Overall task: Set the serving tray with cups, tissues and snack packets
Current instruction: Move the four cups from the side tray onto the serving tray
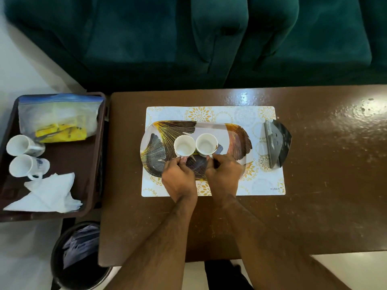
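Observation:
An oval serving tray (234, 139) with a leaf pattern lies on a white-and-gold placemat (209, 111). Two white cups stand upright side by side on it. My left hand (178, 178) grips the handle of the left cup (184, 145). My right hand (224, 174) grips the handle of the right cup (206, 144). In a brown crate (94, 164) to the left lie two more white cups (19, 145) (23, 166) on their sides, a pile of white tissues (50, 195) and a clear bag holding yellow snack packets (60, 132).
A shiny metal tissue holder (278, 143) stands on the placemat's right edge. The brown table (324, 185) stretches to the right. A dark bin (79, 256) with paper in it stands at the lower left. A green sofa (188, 38) runs behind the table.

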Demonstrator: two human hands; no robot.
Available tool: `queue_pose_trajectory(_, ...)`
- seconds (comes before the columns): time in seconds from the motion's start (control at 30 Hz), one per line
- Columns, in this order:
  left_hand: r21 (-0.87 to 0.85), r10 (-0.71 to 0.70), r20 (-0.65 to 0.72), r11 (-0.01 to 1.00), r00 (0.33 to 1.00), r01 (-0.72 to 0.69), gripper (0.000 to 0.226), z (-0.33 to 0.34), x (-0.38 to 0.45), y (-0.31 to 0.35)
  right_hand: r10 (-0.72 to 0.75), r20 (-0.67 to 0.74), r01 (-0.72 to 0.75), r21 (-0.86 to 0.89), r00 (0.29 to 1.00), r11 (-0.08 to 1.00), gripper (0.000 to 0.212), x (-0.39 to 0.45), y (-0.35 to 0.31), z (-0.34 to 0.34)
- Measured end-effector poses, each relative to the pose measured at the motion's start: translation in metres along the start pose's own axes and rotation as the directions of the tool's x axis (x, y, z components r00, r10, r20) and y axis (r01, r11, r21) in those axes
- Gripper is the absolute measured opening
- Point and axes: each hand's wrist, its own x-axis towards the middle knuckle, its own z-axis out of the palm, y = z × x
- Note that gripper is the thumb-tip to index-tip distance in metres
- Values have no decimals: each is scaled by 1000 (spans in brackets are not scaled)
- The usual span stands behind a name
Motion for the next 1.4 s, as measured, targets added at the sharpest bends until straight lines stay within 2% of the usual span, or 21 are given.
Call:
queue_pose_trajectory(0.37, -16, 2, 10, 1000, 1000, -2, 21, -10, -7, -16, 41, 0, -41, -22, 999, 999, 12, -35, 5, 7)
queue_pose_trajectory(0.93, -50, 19, 10, 999, 1000, -18, 16, -13, -14, -31, 117, -79, -120, -32, 990, 992, 10, -39, 8, 11)
queue_pose_trajectory(1.4, -63, -7, 46, 998, 999, 10, 16, -13, -14, -32, 69, -56, -71, -35, 996, 997, 10, -42, 8, 9)
